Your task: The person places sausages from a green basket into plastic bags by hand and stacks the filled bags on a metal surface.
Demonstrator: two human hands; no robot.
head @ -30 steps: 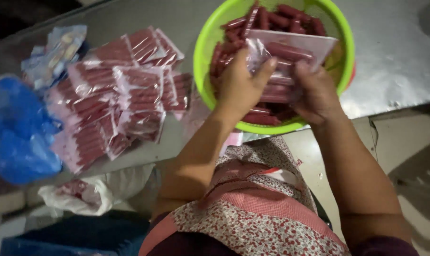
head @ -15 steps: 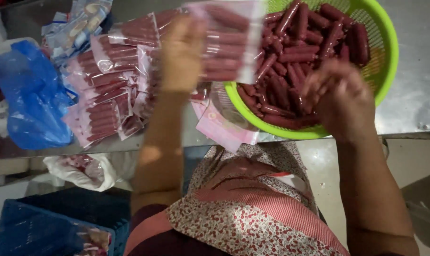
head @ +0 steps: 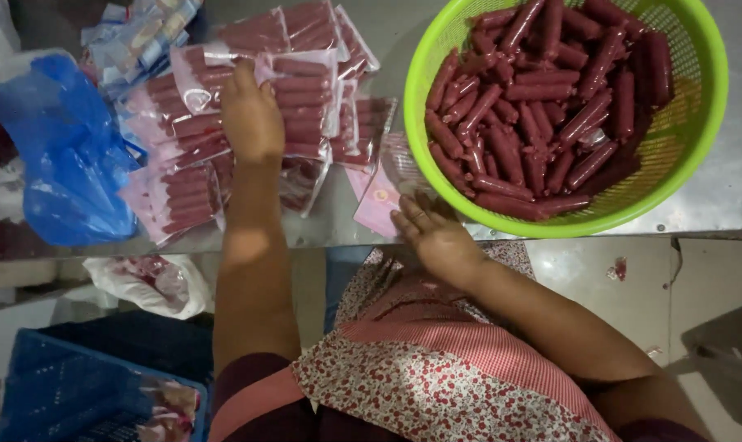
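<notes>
Just dropped the filled packet (head: 301, 102) onto the pile (head: 182, 155) far left on the desk (head: 714, 196), left hand (head: 252, 115) resting flat on it, right hand (head: 436, 237) open and empty near the green basket (head: 690, 123) of sausages (head: 543, 98), reaching toward empty bags (head: 379, 205).

a blue plastic bag (head: 68, 155) lies left, a blue crate (head: 68, 393) sits below

— What carries everything here?
— A grey metal tabletop (head: 735, 192).
— And what lies on it?
— A green basket (head: 698, 123) of red sausages (head: 543, 98) on the right, a spread of clear sausage packets (head: 305, 98) beside it, and a blue plastic bag (head: 68, 155) at the left edge.
</notes>
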